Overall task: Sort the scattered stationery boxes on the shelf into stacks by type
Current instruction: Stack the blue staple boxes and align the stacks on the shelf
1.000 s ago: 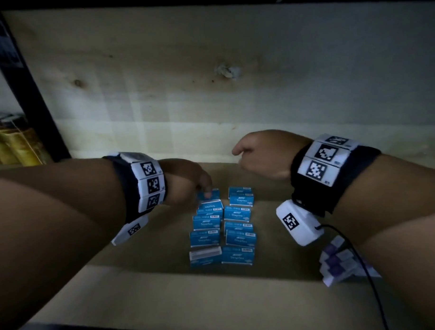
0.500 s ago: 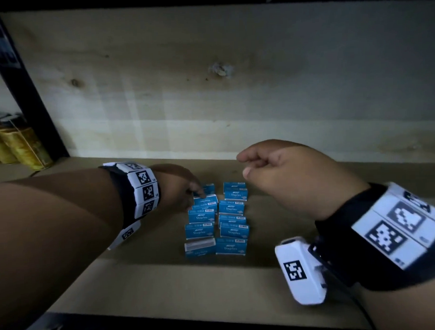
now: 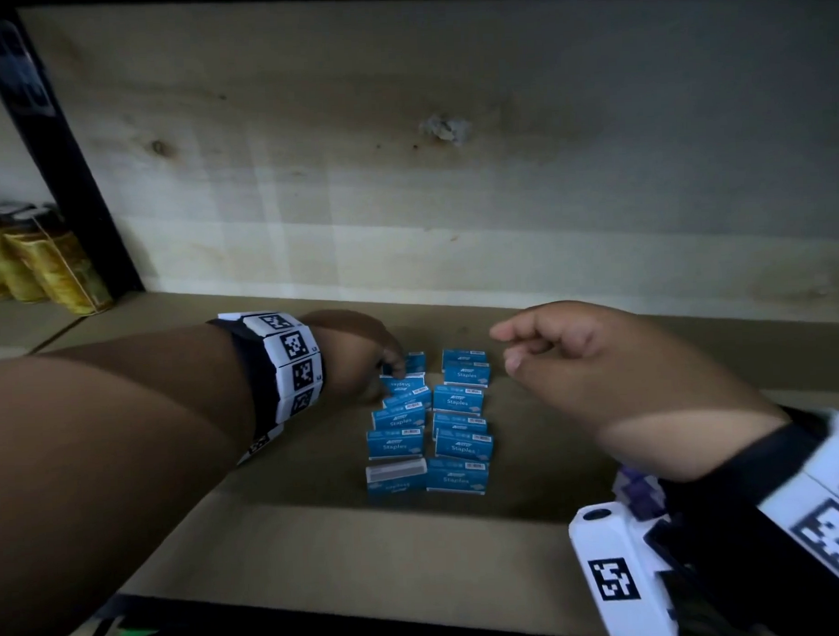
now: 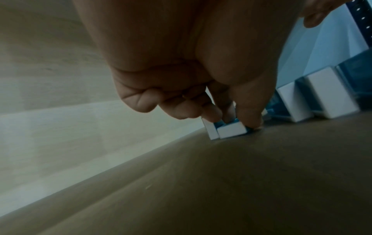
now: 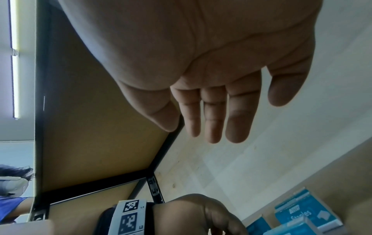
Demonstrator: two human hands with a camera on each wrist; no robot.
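At the near right, purple-and-white boxes (image 3: 640,493) peek from under the right wrist, a type apart from the blue. The right hand (image 3: 595,359), which hung over the far end of the rows a second ago, has drawn back toward the near right; its fingers hang relaxed and it holds nothing. That suggests its last box is placed. In the middle of the shelf (image 3: 320,535) lie 2 rows of blue boxes (image 3: 460,447) marked "Staples"; the brand line above is too small to read. At the far left end, the left hand (image 3: 357,355) pinches the end box (image 4: 231,129), still seating it.
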